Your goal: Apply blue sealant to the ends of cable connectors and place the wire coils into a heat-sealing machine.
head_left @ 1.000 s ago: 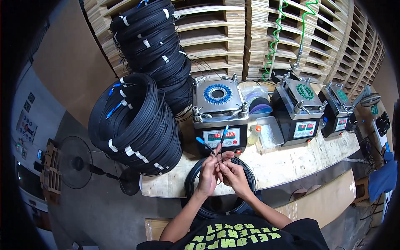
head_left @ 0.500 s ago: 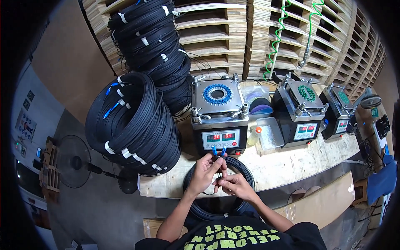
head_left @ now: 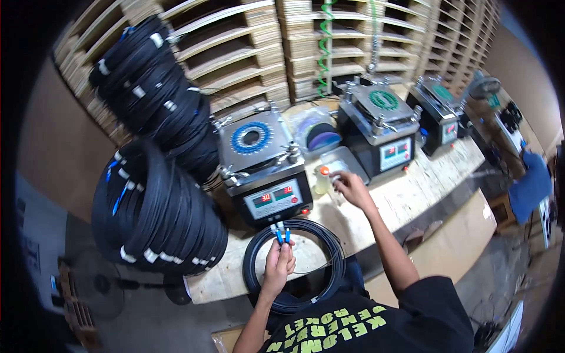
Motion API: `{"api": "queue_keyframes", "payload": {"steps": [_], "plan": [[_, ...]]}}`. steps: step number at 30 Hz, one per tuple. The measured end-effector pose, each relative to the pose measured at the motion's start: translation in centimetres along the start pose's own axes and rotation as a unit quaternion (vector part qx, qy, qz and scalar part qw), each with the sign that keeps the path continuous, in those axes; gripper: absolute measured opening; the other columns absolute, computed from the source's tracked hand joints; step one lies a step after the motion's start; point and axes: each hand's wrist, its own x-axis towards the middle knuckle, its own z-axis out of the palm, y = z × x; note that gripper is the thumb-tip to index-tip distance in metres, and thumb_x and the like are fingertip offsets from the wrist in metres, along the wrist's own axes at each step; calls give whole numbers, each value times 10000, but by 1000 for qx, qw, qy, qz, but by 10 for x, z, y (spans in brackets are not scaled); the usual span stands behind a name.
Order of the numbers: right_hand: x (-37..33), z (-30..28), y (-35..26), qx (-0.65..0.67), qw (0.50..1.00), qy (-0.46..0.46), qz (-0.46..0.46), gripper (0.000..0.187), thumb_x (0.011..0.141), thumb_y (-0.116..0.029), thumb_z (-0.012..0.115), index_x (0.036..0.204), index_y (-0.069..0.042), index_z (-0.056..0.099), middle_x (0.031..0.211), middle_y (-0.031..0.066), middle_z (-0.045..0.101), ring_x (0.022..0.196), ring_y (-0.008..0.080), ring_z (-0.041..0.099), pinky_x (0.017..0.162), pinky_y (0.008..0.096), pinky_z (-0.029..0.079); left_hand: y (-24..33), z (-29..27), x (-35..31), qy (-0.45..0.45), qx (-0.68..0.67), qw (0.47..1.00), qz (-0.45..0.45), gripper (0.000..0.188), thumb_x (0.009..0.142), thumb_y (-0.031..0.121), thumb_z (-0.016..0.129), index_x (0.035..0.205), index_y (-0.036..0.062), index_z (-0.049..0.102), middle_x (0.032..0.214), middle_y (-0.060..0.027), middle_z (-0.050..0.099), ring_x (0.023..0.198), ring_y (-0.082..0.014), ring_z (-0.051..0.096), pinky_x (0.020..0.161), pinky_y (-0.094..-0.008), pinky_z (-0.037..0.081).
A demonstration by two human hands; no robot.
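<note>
Two blue fibre-optic connectors (head_left: 283,236) stand side by side, tips up, in front of the nearest polishing machine (head_left: 268,170). My left hand (head_left: 278,267) is closed round their lower ends, over a coil of black cable (head_left: 252,265) at the table's front edge. Farther right, my right hand (head_left: 352,189) reaches over a clear plastic tray (head_left: 338,157), fingers slightly bent and apart, a little blurred. Its fingertips are close to a small bottle with an orange cap (head_left: 322,183); whether they touch the bottle or tray is unclear.
Tall stacks of black cable coils (head_left: 159,212) stand at the left. Two more polishing machines (head_left: 379,132) with green-ringed tops line the table to the right. Plastic bags and round films (head_left: 321,138) lie behind the tray. Wooden pallets (head_left: 235,47) rise behind.
My right hand has left the cables beside my left hand and moved right and forward to the tray. My left hand keeps the connectors. The view has turned, and one machine readout differs.
</note>
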Motion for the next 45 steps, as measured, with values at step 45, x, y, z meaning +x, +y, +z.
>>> {"api": "queue_keyframes", "payload": {"steps": [45], "plan": [[28,-32,73,-53,998,18,30,175,882,58,624,1003,37,749,883,139,724,791,153,695,714,301,557,-28,-2,-6,13,30,998,-60,242,1100,278,407,1122,56,501,602,86,295,472,-13,244,438,-200,230]]}}
